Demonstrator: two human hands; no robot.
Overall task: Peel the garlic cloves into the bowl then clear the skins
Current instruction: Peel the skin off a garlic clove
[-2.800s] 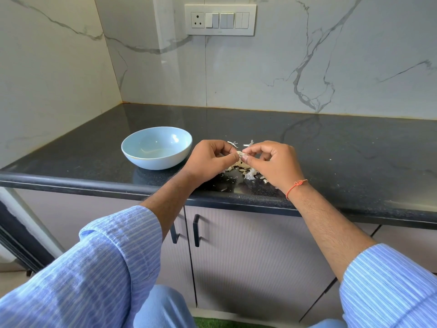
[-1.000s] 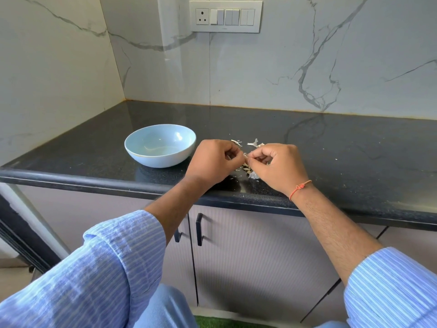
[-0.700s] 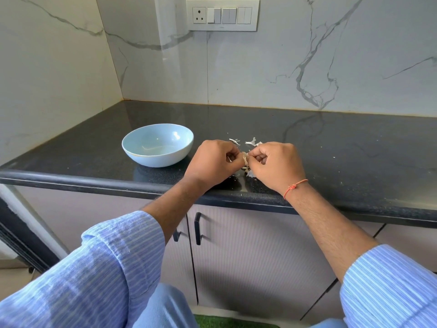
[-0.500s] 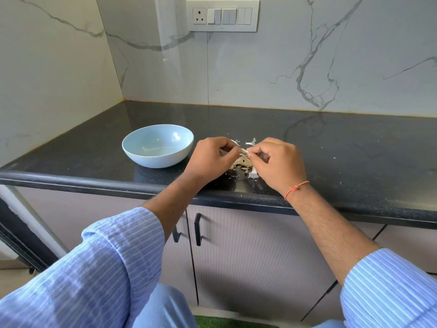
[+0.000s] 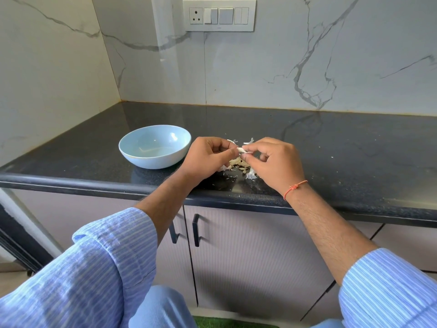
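Observation:
A pale blue bowl [image 5: 155, 146] sits on the black counter, left of both hands; a few pale bits lie at its bottom. My left hand [image 5: 205, 159] and my right hand [image 5: 275, 162] meet just above a heap of garlic pieces and papery skins [image 5: 238, 165]. Between them both hands pinch a small white garlic clove [image 5: 241, 150], with a strip of skin sticking out to the right. More skin flakes [image 5: 248, 141] lie behind the hands.
The black stone counter [image 5: 331, 147] runs to marble walls at the back and left. Its rounded front edge [image 5: 94, 185] lies just under my wrists. A switch panel [image 5: 219, 15] is on the back wall. Cabinet doors with black handles [image 5: 195, 230] stand below.
My hands have drawn slightly apart and lifted a little, exposing the white clove and a strip of skin between the fingertips. The bowl and the heap have not moved.

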